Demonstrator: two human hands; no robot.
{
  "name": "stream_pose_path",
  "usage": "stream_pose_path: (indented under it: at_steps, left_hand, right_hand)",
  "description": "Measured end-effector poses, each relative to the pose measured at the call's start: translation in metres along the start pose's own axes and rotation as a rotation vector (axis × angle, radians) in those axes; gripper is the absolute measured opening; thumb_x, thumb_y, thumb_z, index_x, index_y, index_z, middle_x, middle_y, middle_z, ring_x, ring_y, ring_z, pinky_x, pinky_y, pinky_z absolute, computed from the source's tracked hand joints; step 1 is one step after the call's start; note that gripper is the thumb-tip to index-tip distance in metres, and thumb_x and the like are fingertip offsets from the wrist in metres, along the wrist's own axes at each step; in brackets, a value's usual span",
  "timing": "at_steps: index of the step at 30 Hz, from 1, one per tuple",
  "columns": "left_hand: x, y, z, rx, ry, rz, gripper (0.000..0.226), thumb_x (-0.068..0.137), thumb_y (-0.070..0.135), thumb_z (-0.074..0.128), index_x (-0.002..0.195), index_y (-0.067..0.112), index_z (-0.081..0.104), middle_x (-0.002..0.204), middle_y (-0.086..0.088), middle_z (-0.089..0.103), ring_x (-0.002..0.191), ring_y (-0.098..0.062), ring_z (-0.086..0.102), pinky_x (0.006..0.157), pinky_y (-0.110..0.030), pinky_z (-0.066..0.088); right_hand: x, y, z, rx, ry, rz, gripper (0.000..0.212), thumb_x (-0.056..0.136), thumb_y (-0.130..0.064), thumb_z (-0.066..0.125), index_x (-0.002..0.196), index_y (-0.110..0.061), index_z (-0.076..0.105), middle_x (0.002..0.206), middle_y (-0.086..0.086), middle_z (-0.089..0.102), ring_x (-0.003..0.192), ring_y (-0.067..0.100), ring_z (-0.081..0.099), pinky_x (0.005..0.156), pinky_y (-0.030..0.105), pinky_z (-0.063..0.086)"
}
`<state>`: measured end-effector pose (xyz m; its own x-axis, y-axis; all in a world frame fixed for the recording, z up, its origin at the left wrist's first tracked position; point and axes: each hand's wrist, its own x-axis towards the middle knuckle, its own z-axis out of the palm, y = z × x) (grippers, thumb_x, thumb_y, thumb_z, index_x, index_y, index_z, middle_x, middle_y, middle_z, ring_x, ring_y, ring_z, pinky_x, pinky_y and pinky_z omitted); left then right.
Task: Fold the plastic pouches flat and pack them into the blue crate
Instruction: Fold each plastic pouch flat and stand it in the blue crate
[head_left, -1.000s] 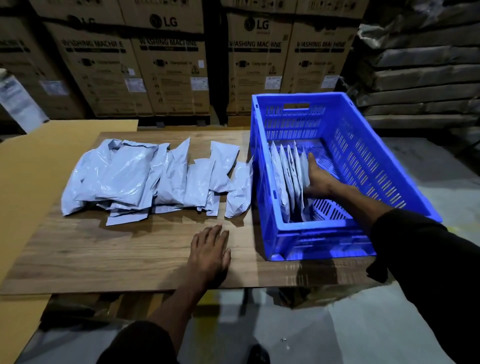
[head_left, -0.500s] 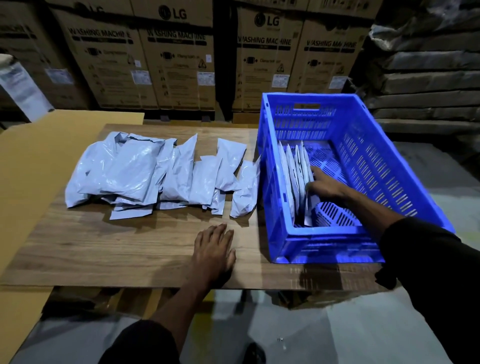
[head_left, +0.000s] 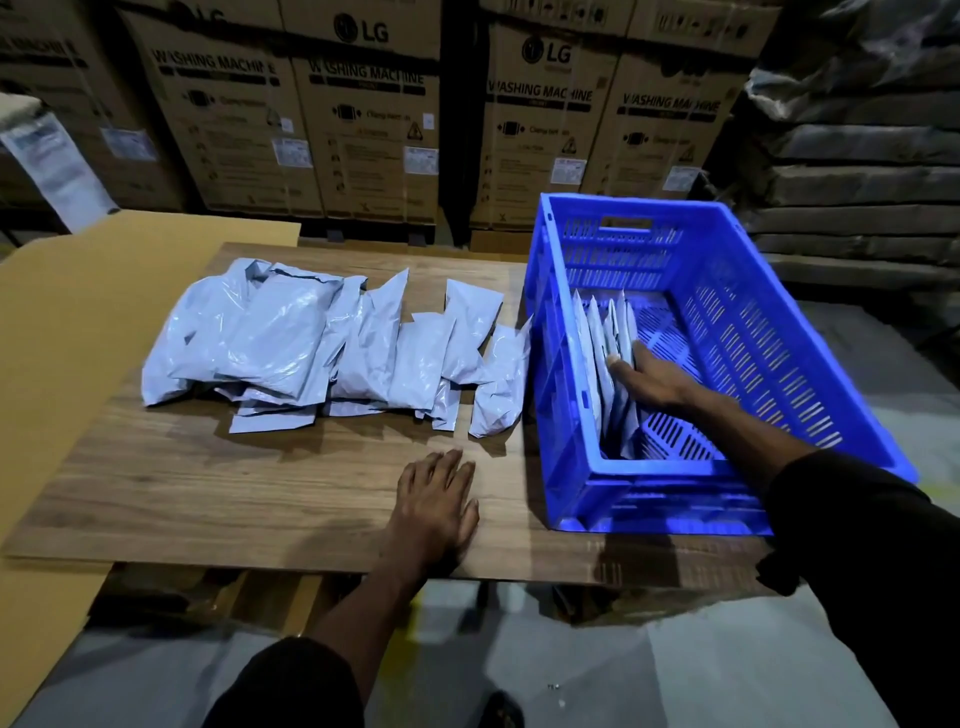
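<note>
Pouches on the board, a row packed in the crate

A loose heap of pale grey plastic pouches (head_left: 311, 343) lies overlapping on the wood, just left of the blue crate (head_left: 779, 364). The crate is slatted, open-topped, with a handle slot in its far wall. Inside, against its left wall, several folded pouches (head_left: 597, 353) stand on edge in a tight row.

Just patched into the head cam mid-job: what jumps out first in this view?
The bright blue crate on the right of the wooden board, where the right hand presses against a row of pouches standing on edge at its left wall. Left of it sprawls the pale unpacked pile, with the left hand flat on the board.
</note>
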<state>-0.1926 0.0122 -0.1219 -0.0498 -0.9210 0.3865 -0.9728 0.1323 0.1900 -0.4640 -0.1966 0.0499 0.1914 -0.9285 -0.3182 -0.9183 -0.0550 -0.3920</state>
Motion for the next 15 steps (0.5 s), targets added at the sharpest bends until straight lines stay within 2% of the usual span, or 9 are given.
stream_pose_path:
  at_steps: [2,5,9,15]
  left_hand:
    - [0.0,-0.001,0.001,-0.006,0.001,-0.001,0.047,0.085,0.04,0.058,0.123,0.014,0.07,0.134,-0.01,0.064,0.119,-0.033,0.058,0.101,-0.05,0.044]
    - [0.0,-0.001,0.003,-0.011,-0.002,0.003,0.047,0.086,0.039,0.059,0.124,0.013,0.069,0.135,-0.011,0.063,0.12,-0.034,0.058,0.101,-0.05,0.043]
    - [-0.001,-0.002,0.002,-0.019,-0.002,0.009,0.047,0.087,0.038,0.059,0.125,0.012,0.068,0.137,-0.011,0.062,0.12,-0.034,0.057,0.102,-0.051,0.044]
    - [0.0,-0.002,0.003,-0.05,-0.047,-0.011,0.048,0.086,0.039,0.059,0.124,0.013,0.068,0.136,-0.011,0.062,0.121,-0.034,0.057,0.101,-0.053,0.045]
  right_hand:
    - [0.001,-0.006,0.003,-0.04,-0.019,-0.018,0.07,0.105,-0.052,0.029,0.146,0.005,0.026,0.151,0.03,0.036,0.134,0.04,0.044,0.101,0.041,0.037]
    - [0.002,-0.01,0.006,-0.096,-0.049,-0.047,0.076,0.105,-0.053,0.025,0.153,0.005,0.012,0.159,0.031,0.02,0.144,0.042,0.031,0.113,0.044,0.03]
    - [-0.001,-0.008,0.004,-0.032,-0.011,-0.023,0.074,0.106,-0.05,0.029,0.154,0.004,0.011,0.16,0.028,0.021,0.145,0.04,0.03,0.113,0.041,0.029]
    - [0.002,0.0,0.002,0.039,0.021,-0.016,0.085,0.102,-0.059,0.03,0.155,0.004,0.011,0.159,0.028,0.024,0.143,0.041,0.033,0.112,0.042,0.031]
